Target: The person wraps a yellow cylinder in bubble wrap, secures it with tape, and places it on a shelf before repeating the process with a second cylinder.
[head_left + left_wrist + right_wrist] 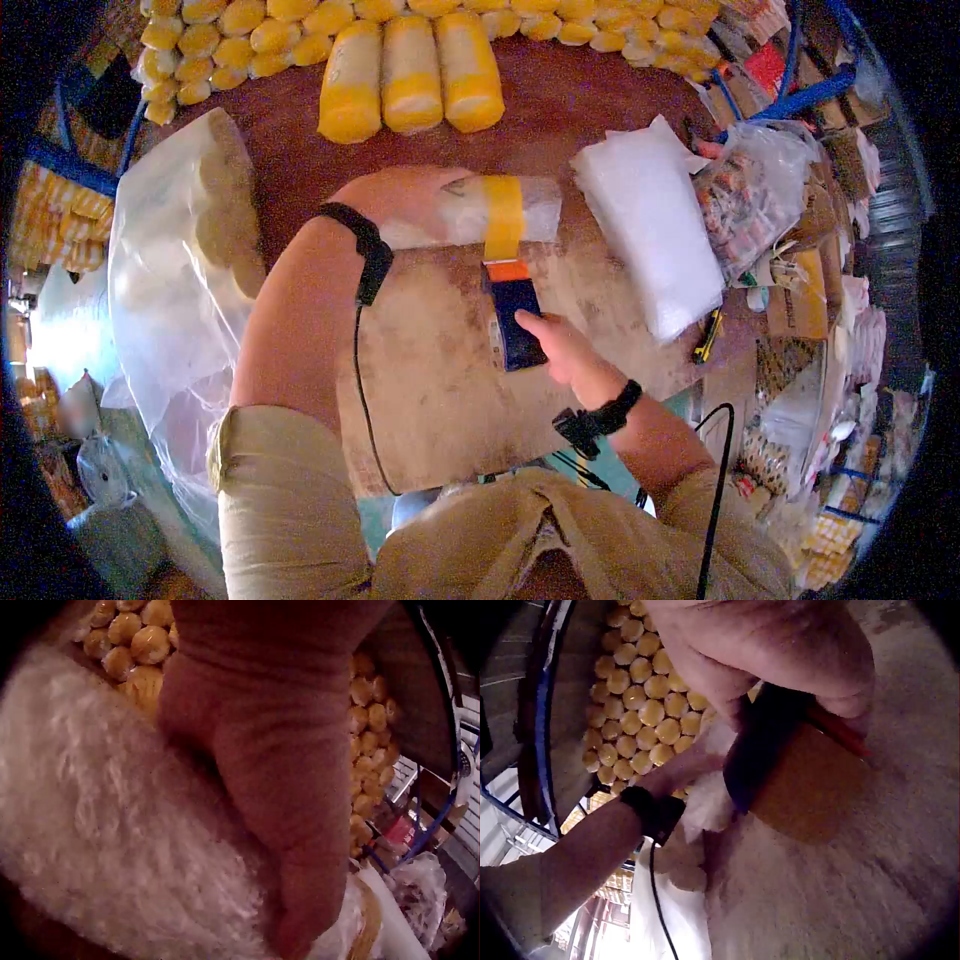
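A bubble-wrapped roll (420, 235) lies across the table, a band of yellow tape (505, 215) around it near its right end. My left hand (410, 200) grips the roll from above toward its left part; in the left wrist view the thumb side of that hand (277, 802) runs along the bubble wrap (112, 810), and the other fingers are hidden. My right hand (565, 350) holds a dark blue tape dispenser (515, 320) with an orange front edge, close below the roll. From the dispenser's front the tape reaches up to the roll.
Three finished-looking yellow-taped rolls (412, 80) lie behind, before a stack of yellow-ended rolls (275, 35). White wrap sheets (650, 230), a clear bag (755, 190) and a yellow cutter (708, 335) sit at right. A large plastic bag (180, 290) stands at left.
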### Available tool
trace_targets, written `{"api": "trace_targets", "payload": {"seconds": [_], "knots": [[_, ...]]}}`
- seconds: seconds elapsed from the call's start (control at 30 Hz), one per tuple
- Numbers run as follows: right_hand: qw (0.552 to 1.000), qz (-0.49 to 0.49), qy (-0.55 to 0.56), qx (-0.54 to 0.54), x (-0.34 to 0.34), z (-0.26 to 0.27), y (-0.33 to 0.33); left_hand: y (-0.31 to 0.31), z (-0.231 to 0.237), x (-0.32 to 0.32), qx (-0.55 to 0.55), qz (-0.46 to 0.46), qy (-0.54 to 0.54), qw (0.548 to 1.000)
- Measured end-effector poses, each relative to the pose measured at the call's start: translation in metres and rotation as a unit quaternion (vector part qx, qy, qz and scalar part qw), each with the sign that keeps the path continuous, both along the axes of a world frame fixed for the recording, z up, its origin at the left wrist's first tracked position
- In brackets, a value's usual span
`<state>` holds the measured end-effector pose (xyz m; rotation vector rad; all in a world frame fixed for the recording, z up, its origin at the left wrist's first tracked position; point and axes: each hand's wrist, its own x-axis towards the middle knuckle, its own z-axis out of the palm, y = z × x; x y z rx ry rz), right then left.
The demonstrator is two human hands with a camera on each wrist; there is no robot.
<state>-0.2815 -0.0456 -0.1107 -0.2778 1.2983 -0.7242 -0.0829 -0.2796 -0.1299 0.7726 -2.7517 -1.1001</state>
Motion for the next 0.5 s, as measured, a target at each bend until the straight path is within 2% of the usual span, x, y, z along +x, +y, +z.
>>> {"api": "trace_targets", "payload": {"seconds": [0.1, 0.17, 0.23, 0.3, 0.37, 0.47, 0.5], "knots": [[1.000, -0.001, 0.024, -0.001, 0.000, -0.008, -0.031, -0.013, 0.005, 0.000, -0.022, -0.006, -0.076, 0.997], [1.000, -0.014, 0.025, -0.004, 0.000, 0.001, -0.046, -0.008, 0.006, -0.001, -0.158, 0.043, -0.038, 0.986], [1.000, -0.020, -0.001, -0.020, -0.002, 0.001, -0.053, 0.011, 0.007, -0.001, -0.302, 0.087, -0.051, 0.948], [0.999, -0.018, -0.025, -0.038, -0.003, 0.003, -0.061, 0.044, 0.006, -0.008, -0.452, 0.124, -0.101, 0.878], [0.997, -0.015, -0.067, -0.041, -0.001, 0.024, -0.064, 0.053, 0.013, -0.008, -0.444, 0.134, -0.148, 0.874], [0.999, 0.021, 0.001, -0.041, -0.014, -0.004, -0.066, 0.038, 0.000, -0.018, -0.403, 0.135, -0.149, 0.893], [0.999, 0.023, -0.002, -0.028, -0.015, -0.002, -0.066, 0.040, 0.010, -0.018, -0.387, 0.134, -0.141, 0.901]]}}
